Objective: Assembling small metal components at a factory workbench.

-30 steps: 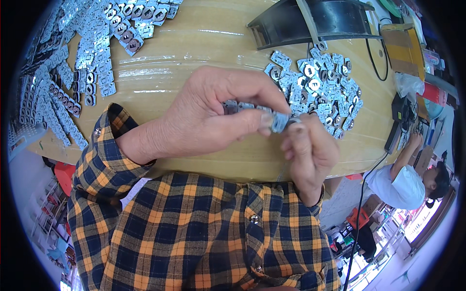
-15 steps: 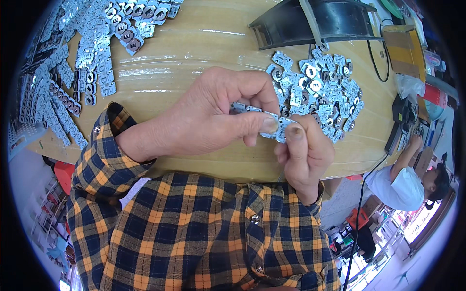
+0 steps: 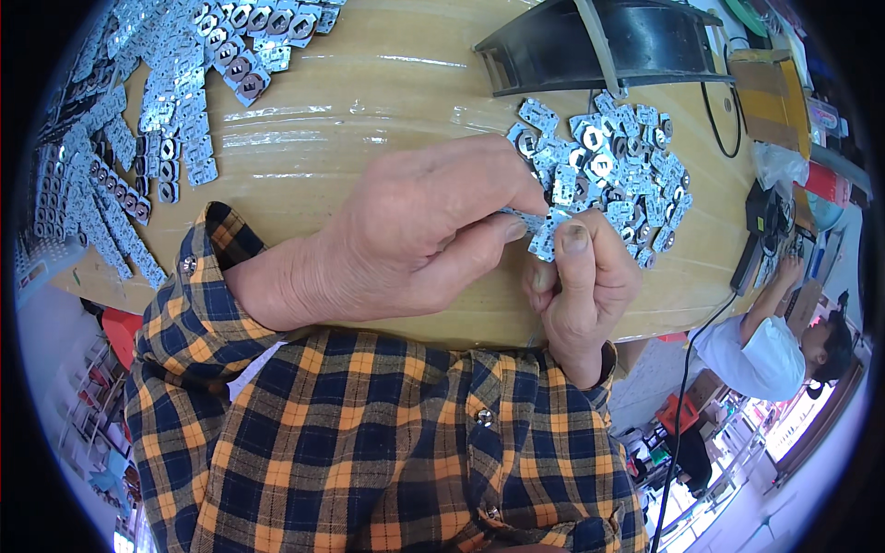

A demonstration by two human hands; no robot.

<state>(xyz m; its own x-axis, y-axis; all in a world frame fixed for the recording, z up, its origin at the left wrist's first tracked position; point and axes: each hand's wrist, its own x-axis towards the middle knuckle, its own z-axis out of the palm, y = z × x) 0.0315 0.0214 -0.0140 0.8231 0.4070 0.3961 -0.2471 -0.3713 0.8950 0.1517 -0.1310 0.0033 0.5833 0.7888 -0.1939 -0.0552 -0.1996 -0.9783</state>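
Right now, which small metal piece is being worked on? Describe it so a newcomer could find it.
On the yellow wooden table, look just left of the loose pile of silvery plates. The metal piece is the one pinched between the left hand and right hand, lifted off the tabletop.

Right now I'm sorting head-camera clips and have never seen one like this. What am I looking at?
This is a wide fisheye view from a camera on a person's head, looking down, so straight edges bend. No machine: the left hand and right hand meet over a wooden table and pinch a small silvery metal plate between them. A loose heap of such plates lies just beyond; more lie in rows at the left. A black tray sits behind. Another person works at the right.
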